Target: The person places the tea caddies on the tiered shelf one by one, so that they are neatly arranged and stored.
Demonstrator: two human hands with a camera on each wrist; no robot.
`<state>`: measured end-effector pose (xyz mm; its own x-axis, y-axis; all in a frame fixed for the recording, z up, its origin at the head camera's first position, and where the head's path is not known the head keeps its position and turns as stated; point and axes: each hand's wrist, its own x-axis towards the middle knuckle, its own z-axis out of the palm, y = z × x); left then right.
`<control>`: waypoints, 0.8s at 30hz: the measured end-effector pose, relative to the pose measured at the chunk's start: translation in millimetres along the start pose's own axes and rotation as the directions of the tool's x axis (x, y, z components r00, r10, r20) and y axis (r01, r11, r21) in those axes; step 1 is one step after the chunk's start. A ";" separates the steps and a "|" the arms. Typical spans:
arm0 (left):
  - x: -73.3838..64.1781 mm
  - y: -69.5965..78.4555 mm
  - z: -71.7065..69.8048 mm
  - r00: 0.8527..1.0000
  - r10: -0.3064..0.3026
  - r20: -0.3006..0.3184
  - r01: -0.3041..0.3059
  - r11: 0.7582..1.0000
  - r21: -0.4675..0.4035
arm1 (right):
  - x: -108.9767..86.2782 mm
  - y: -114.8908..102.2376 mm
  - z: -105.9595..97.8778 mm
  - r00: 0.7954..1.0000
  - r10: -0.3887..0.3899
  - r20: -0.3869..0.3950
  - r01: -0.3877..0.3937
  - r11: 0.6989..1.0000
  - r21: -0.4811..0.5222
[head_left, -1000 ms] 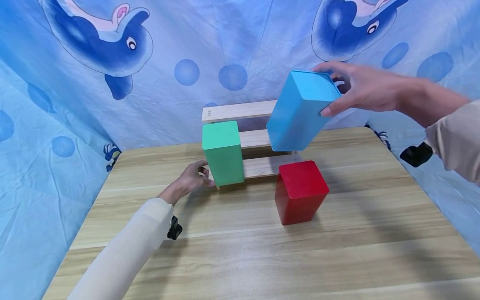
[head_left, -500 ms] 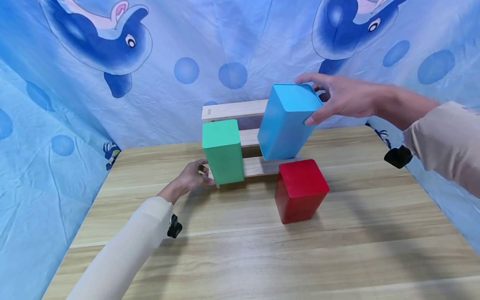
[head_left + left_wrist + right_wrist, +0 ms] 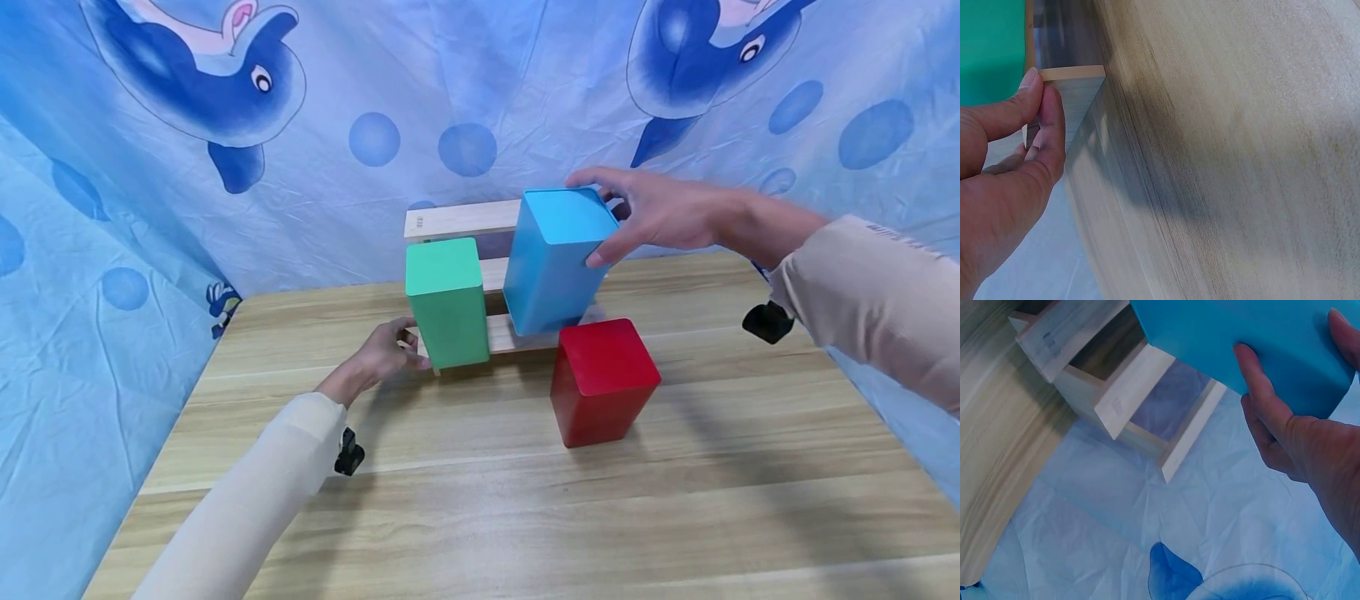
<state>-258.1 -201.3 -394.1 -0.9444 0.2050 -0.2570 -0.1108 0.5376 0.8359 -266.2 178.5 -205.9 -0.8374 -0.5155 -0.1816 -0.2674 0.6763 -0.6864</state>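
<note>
A wooden slatted rack [image 3: 461, 222] stands at the back of the table. On its left side hangs a green box [image 3: 450, 325], tall and smooth-sided. My left hand [image 3: 384, 353] pinches the rack's lower left end between thumb and fingers; in the left wrist view that wooden end [image 3: 1079, 94] juts past the fingertips. A blue box [image 3: 551, 279] is in my right hand [image 3: 660, 210], gripped near its upper right edge and slightly tilted in front of the rack's right part. In the right wrist view the blue box [image 3: 1210, 344] overlaps the slats [image 3: 1135, 394].
A red box [image 3: 603, 379] stands on the table in front of the rack's right end, just below the blue one. The wood-grain table [image 3: 480, 517] reaches back to a blue dolphin-print cloth [image 3: 300, 208], which also lines the sides.
The right hand has brought the blue box left and down, closer to the rack and more upright. The left hand, the green box and the red box have stayed in place.
</note>
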 end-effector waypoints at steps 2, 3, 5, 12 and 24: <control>0.0 0.3 -0.2 1.000 -0.003 -0.003 0.003 1.000 0.003 | 2.7 -0.2 3.0 1.000 0.006 0.006 -0.006 1.000 -0.011; 0.0 0.3 -0.3 1.000 -0.005 -0.004 0.005 1.000 0.006 | 4.2 -0.1 4.7 1.000 0.007 0.011 -0.007 1.000 -0.013; 0.4 0.3 0.1 1.000 -0.013 -0.009 0.013 1.000 0.008 | 7.2 0.2 8.0 1.000 0.015 0.024 -0.015 1.000 -0.006; 2.1 -3.5 0.9 1.000 -0.006 -0.012 0.006 1.000 -0.008 | 17.2 4.1 20.2 0.998 0.003 0.055 -0.007 0.998 0.058; 1.2 -2.8 0.2 1.000 0.003 -0.004 -0.003 1.000 -0.005 | 25.3 8.3 34.7 0.996 0.005 0.083 -0.017 0.991 0.135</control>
<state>-258.9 -202.3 -396.8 -0.9458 0.2035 -0.2529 -0.1095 0.5333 0.8388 -273.1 152.9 -240.7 -0.7962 -0.5540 -0.2434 -0.1866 0.6075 -0.7721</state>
